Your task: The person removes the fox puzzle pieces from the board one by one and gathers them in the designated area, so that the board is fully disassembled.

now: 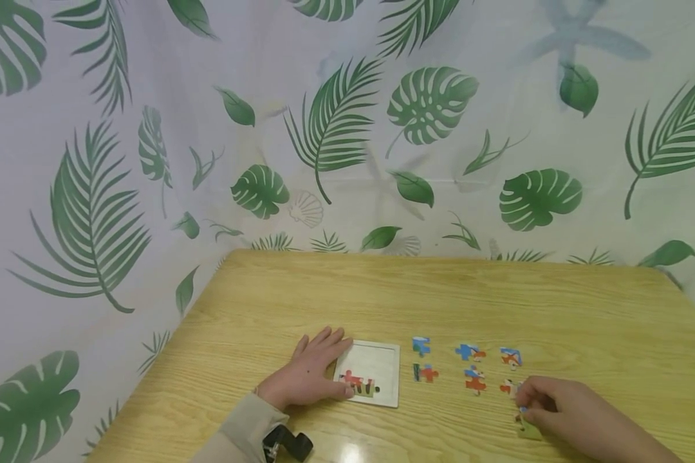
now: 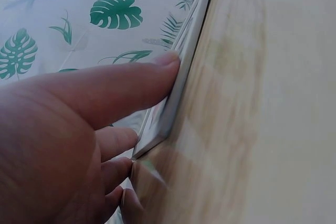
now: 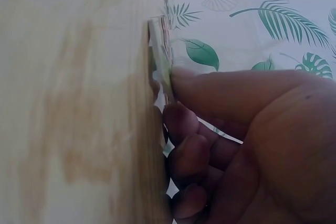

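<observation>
A square white puzzle tray (image 1: pixel 376 360) lies on the table, with joined red and olive jigsaw pieces (image 1: pixel 363 385) in its lower left part. My left hand (image 1: pixel 309 373) rests at the tray's left side, fingers spread. Its thumb touches the near edge, also seen in the left wrist view beside the tray's rim (image 2: pixel 176 98). My right hand (image 1: pixel 573 411) pinches a greenish jigsaw piece (image 1: pixel 528 429) between thumb and finger at the right. In the right wrist view this piece (image 3: pixel 164 72) shows edge-on, close to the tabletop. Another piece (image 1: pixel 507 386) lies by the right fingertips, partly covered.
Between tray and right hand lie loose pieces: a blue one (image 1: pixel 421 345), a red one (image 1: pixel 426 373), a blue-orange one (image 1: pixel 470 352), a red-blue one (image 1: pixel 475 381) and one at upper right (image 1: pixel 511 357). Behind the wooden table (image 1: pixel 440 289) hangs a leaf-patterned curtain (image 1: pixel 347 225).
</observation>
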`<state>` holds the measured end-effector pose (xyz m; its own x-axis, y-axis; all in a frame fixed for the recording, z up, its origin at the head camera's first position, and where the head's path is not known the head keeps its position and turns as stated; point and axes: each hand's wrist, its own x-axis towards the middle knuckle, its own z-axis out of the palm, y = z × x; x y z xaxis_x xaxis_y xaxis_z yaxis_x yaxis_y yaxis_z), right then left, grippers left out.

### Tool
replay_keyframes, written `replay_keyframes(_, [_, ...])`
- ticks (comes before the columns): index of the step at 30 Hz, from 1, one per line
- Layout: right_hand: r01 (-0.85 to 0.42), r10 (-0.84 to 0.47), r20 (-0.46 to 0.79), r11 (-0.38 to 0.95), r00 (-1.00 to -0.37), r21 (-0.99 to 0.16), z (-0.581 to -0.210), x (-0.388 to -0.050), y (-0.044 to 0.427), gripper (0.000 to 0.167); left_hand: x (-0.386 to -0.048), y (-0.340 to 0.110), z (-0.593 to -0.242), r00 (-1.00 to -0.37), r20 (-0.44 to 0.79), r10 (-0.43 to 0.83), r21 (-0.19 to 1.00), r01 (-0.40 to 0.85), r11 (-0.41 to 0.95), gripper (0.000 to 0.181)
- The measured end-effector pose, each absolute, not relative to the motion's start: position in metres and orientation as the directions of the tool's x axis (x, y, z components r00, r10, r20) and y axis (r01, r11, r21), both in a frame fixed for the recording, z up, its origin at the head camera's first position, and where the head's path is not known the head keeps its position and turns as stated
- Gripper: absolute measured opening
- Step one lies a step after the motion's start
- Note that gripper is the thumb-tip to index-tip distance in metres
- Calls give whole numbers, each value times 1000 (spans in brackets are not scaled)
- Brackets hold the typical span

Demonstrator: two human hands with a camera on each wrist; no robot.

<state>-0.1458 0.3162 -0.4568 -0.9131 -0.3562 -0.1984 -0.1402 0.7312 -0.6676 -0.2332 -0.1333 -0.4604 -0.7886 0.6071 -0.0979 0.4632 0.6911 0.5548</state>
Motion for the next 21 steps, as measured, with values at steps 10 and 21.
replay_keyframes(10, [-101,-325,-211,727,-922,-679,-455,-145,315,20,-235,-135,-462,-785,-89,613,545,477,690,89])
replay_keyframes(21, [-52,-288,-225,715,-931,-697,-452,-141,311,28,-234,-135,-463,-780,-101,617,557,470,685,90])
